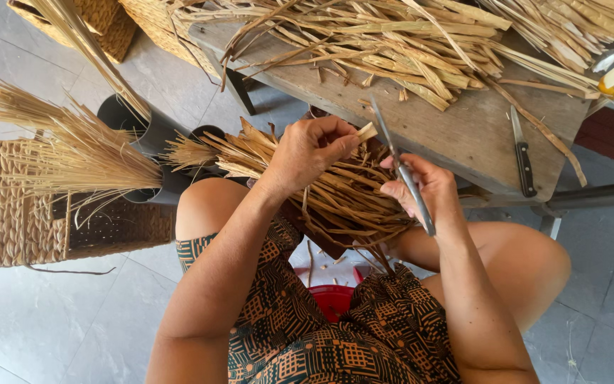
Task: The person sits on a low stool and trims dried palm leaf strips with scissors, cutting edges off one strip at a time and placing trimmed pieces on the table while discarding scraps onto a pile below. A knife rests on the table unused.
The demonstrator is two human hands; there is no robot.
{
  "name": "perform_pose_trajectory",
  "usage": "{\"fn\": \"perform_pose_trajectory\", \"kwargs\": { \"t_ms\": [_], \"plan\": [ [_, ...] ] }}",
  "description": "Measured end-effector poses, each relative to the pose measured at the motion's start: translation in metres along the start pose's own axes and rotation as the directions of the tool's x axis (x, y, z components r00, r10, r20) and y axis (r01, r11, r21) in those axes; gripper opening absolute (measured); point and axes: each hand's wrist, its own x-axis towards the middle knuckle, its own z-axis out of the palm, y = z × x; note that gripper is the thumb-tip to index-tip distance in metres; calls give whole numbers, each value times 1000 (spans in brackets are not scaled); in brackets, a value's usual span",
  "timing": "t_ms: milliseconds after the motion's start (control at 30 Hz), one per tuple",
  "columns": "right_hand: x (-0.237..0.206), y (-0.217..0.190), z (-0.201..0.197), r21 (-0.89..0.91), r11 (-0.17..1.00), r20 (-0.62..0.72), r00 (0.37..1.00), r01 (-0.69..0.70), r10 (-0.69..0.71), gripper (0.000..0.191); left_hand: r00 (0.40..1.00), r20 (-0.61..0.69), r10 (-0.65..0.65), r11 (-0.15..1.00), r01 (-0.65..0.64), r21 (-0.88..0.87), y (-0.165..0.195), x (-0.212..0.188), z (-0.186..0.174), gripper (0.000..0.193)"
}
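Woven basket (19, 213) on floor at left, left hand (307, 153) pinching pale straw strip (366, 132) above bundle of dried straw (335, 192) on lap, right hand (424, 192) gripping metal blade (399, 167), knife (522, 153) on wooden bench (463, 128).

Wooden bench (456, 128) with dried straw strips (392, 43), probably a knife (521, 153).

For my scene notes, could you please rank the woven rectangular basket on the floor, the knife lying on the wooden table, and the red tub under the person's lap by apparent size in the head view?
1. Woven rectangular basket, clearly largest.
2. Black-handled knife on the wooden table.
3. Red plastic tub, but mostly hidden by the patterned dress, so its rank is unsure.
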Motion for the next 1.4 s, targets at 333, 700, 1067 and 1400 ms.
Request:
{"fn": "perform_pose_trajectory", "kwargs": {
  "t_ms": [333,700,1067,1400],
  "plan": [
    [-16,9,62,151,988,167,985,5,-31,46,987,-155,48,733,-140,-666,-17,7,-4,17],
    [-3,-5,18,-668,658,-178,784,347,-594,49,684,-719,-127,737,-420,-529,-23,-16,-101,19],
    [-38,-18,74,-446,579,293,723,682,-626,55,933,306,-188,745,338,-575,-16,2,19,40],
    [-8,-9,20,-95,929,-113,923,359,-368,61,999,44,-30,987,37,-157,-23,-1,-8,26]
  ]
}}
